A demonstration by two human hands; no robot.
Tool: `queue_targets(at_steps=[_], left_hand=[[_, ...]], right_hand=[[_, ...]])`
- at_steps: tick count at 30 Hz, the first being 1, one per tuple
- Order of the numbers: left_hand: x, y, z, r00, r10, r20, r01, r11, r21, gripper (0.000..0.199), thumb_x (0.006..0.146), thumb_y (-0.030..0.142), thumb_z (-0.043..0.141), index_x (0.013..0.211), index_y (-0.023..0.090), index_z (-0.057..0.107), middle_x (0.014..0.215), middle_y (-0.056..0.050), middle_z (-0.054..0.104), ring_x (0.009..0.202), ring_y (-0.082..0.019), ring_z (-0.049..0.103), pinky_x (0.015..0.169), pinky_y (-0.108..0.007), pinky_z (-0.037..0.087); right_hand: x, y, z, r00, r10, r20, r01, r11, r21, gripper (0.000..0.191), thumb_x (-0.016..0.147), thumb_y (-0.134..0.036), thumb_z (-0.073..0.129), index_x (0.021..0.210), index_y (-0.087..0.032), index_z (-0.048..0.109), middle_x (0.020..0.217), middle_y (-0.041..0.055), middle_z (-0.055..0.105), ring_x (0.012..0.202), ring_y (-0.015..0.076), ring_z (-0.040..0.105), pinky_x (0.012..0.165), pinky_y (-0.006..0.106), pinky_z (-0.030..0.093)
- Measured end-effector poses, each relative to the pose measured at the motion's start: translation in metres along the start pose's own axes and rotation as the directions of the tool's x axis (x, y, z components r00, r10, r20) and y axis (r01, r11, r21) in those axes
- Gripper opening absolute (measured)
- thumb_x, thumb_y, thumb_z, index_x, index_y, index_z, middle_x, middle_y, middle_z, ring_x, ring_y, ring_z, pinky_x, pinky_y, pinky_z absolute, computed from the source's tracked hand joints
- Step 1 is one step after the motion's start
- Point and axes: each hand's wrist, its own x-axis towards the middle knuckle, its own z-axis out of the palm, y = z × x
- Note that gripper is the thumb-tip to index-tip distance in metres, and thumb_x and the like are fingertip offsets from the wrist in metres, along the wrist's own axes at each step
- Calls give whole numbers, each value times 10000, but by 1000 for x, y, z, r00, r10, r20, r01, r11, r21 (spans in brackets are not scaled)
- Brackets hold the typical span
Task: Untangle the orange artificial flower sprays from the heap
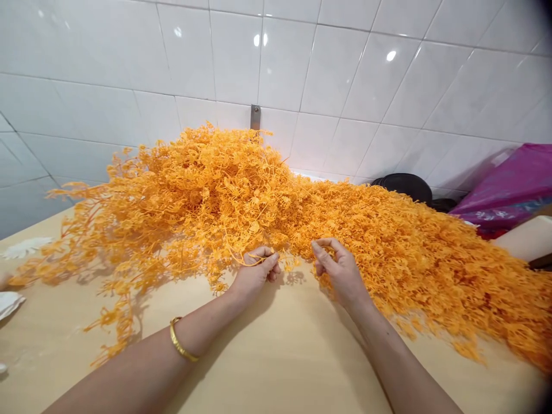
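A large heap of orange artificial flower sprigs (207, 184) spreads over the pale table (293, 356). My left hand (261, 267), with a gold bangle on its wrist, is closed at the near edge of the heap. Its thumb and forefinger pinch the thin stem of an orange sprig (235, 253). To the right, my right hand (338, 267) is closed too, thumb and forefinger brought together beside the pile. Whatever is between those fingertips is too small to make out. A gap of bare tabletop lies between the two hands.
White tiled wall (336, 75) stands behind the heap, with a metal bracket (256, 118) on it. A black round object (405, 185) and a purple plastic bag (509, 184) are at the back right. White pieces (28, 247) lie at the left edge.
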Motion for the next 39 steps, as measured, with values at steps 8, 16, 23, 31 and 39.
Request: queue_targets(at_steps=[8,16,23,31,39], left_hand=[[0,0,-3,996,-23,88,20,999,30,298,696,437,522,642,145,500,554,2,520,472,-71,448,475,-193,350],[-1,-2,1,992,-9,128,-29,955,296,284,738,380,462,561,167,529,447,25,426,435,-84,385,433,-205,289],[-3,-5,-5,995,10,95,-37,954,297,328,747,422,431,534,176,475,420,43,386,413,-77,354,420,-198,268],[-2,-2,-2,999,-35,26,31,989,143,359,737,489,428,615,156,488,475,25,453,420,-68,388,430,-188,302],[-1,-4,-3,997,-1,76,-8,992,125,343,765,467,403,648,153,480,483,24,458,420,-64,393,432,-187,299]], right_hand=[[-1,9,15,981,-67,183,124,939,-319,249,703,-415,534,664,-169,547,593,-10,520,561,116,458,517,233,328],[-5,-2,16,980,-179,-89,143,940,-310,305,784,-422,422,587,-189,407,466,-44,371,437,86,328,432,226,265],[12,-1,-28,799,-154,-582,121,988,-96,260,770,-438,422,658,-203,406,514,-35,434,418,93,400,400,223,326],[0,-5,-8,987,-117,-108,108,990,-87,253,767,-379,460,912,-186,536,540,-37,444,426,75,384,408,205,310],[-6,-1,16,991,-28,134,54,978,-200,326,684,-450,542,800,-153,607,681,17,573,557,118,480,508,237,356]])
